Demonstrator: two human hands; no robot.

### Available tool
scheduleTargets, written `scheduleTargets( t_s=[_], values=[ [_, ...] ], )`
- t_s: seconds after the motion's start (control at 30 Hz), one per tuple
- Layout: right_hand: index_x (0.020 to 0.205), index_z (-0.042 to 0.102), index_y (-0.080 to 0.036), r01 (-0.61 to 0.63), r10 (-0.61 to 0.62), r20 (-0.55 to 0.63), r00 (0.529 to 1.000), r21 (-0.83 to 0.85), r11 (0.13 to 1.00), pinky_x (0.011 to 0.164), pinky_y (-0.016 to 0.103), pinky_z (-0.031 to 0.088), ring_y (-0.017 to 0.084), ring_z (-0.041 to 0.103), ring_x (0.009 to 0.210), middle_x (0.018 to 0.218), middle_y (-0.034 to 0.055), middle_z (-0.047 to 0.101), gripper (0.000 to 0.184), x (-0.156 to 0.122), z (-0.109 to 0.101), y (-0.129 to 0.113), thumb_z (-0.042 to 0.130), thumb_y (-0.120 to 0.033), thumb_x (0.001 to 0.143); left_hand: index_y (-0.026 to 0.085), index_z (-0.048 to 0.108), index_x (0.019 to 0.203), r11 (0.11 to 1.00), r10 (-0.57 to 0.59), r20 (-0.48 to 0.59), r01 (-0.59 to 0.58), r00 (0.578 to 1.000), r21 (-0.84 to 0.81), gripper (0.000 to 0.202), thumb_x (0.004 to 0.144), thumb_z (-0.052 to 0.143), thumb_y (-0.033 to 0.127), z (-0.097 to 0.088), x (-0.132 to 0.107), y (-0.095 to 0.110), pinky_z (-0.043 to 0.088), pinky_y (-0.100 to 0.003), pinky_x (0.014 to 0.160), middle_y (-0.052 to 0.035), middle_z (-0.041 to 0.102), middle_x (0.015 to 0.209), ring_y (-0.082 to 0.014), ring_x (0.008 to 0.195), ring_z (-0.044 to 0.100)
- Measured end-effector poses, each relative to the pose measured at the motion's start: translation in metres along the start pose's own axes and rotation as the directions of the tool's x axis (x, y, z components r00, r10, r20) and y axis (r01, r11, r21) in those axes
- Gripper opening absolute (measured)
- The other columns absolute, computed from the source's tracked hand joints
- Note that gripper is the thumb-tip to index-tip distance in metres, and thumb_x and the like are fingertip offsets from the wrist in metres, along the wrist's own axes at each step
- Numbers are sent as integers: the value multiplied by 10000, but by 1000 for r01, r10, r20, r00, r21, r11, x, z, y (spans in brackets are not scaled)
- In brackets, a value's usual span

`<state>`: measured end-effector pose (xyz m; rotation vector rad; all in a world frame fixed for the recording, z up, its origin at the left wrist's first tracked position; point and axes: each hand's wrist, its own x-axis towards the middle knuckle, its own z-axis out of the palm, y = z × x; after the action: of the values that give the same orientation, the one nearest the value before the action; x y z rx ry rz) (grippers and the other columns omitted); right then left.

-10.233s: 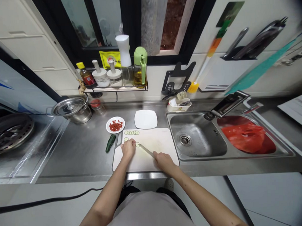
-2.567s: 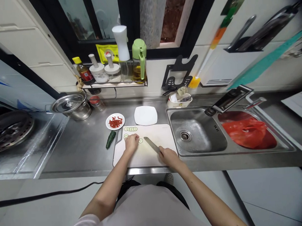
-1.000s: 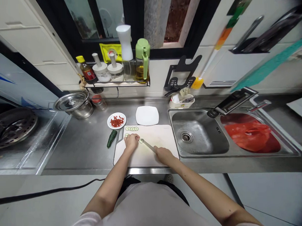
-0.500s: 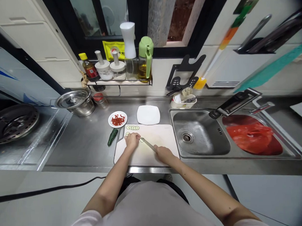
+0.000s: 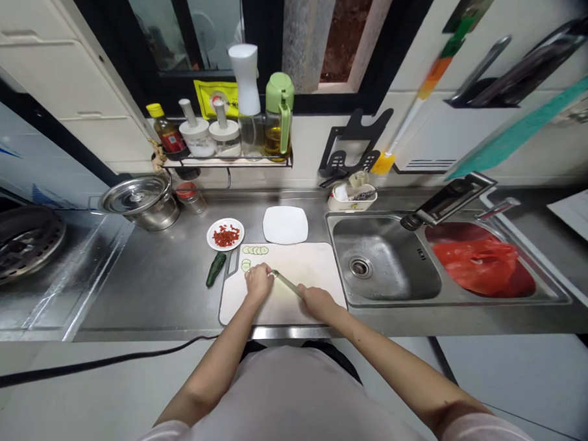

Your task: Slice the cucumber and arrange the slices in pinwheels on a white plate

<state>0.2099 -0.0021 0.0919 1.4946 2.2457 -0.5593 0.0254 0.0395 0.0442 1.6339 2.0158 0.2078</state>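
Note:
On the white cutting board (image 5: 305,262), my left hand (image 5: 258,282) is curled over a piece of cucumber, which is mostly hidden under the fingers. My right hand (image 5: 315,299) is closed round the handle of a knife (image 5: 285,282), whose blade tip reaches the fingers of the left hand. Several cucumber slices (image 5: 254,250) lie in a row at the board's far left edge, with more slices (image 5: 246,265) just beside the left hand. A dark green cucumber end (image 5: 215,269) lies on the steel counter left of the board.
A small plate of chopped red chili (image 5: 225,234) and a white square plate (image 5: 285,224) sit behind the board. A sink (image 5: 383,262) lies to the right, with a red basin (image 5: 478,268) beyond. A lidded steel pot (image 5: 138,201) and a condiment shelf (image 5: 226,160) stand behind.
The knife tip has moved in against my left hand's fingers, and the slice that showed beside the fingers is now hidden. The camera shifted slightly.

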Motion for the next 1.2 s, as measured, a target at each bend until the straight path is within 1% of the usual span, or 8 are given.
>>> scheduleTargets(
  t_s=[0.13,0.23,0.43,0.53,0.63,0.77,0.93,1.2],
  values=[
    [1151,483,-145,2,-2,16,1000,6,1000,706,307,445,240,648,903,950,142,676,312,0,0,1,354,-128,868,230,560,982,997,-22,-12,21,1000,-78,238,760,561,143,0,0,0,369,-297,817,-20,678,909,-187,913,608],
    [1144,486,-146,4,-4,15,1000,14,1000,700,308,445,239,649,894,932,138,679,312,0,2,2,349,-128,865,239,519,1089,993,-69,0,69,998,-100,356,750,567,140,1,-1,0,371,-300,822,-18,681,921,-189,928,613],
    [1134,479,-149,2,-2,13,1000,0,1000,692,302,442,241,651,894,939,134,677,293,-4,5,5,360,-143,867,224,582,984,998,-65,11,65,998,-19,215,770,587,246,1,-2,2,378,-321,851,-52,657,1000,-219,999,584],
    [1127,477,-154,-5,5,23,1000,6,1000,695,300,441,237,653,891,933,133,676,282,-7,4,6,364,-138,869,220,592,945,998,-54,-5,54,999,-29,189,756,597,226,0,-3,3,384,-305,846,-48,654,1014,-207,993,578],
    [1127,474,-155,-12,12,26,1000,13,1000,702,302,443,237,652,899,937,134,677,279,-9,3,6,360,-134,874,220,589,904,996,-34,-7,33,999,-87,158,753,577,175,1,-4,3,397,-280,807,-29,667,958,-186,933,594],
    [1136,474,-154,-24,23,22,999,13,1000,707,308,447,243,653,908,951,137,676,282,-11,2,4,359,-131,879,233,580,934,986,-54,25,57,998,-159,206,759,553,128,5,-2,1,406,-264,770,0,679,873,-165,852,616],
    [1145,477,-157,-31,31,15,999,26,999,729,308,450,236,651,916,952,140,676,291,-9,5,3,368,-125,877,230,589,973,975,-73,17,75,997,-208,242,758,557,122,11,4,-4,412,-255,789,-3,687,899,-157,880,618],
    [1145,482,-157,-6,6,-4,1000,48,999,746,314,458,234,648,925,957,133,675,292,-4,3,2,361,-135,880,192,619,942,967,-63,66,77,996,-242,232,731,580,104,9,14,-10,426,-217,705,-10,686,850,-135,798,617]
  ],
)
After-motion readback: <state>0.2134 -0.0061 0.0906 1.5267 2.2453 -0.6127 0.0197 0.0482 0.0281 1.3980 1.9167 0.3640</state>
